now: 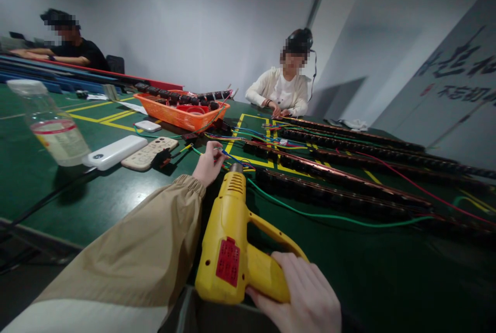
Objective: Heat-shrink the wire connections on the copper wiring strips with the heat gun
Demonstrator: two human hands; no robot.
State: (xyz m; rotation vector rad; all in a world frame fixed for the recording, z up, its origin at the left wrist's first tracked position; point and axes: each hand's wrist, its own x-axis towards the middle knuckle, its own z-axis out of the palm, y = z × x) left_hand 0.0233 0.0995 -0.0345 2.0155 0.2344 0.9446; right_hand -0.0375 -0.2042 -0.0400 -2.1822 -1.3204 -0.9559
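My right hand (300, 291) is wrapped round the handle of a yellow heat gun (230, 242) whose metal nozzle points away from me. Just ahead of the nozzle, my left hand (209, 163) in a tan sleeve pinches a blue wire (232, 159) from the bundle of coloured wires on the green table (116, 198). Long dark strips of black switch parts (333, 196) lie to the right of the nozzle, with green and red wires running along them.
A clear plastic bottle (48, 121) stands at left, beside a white power bank (114, 152) and a beige phone (149, 153). An orange basket (180, 113) of black parts sits further back. Two other people sit at the far side.
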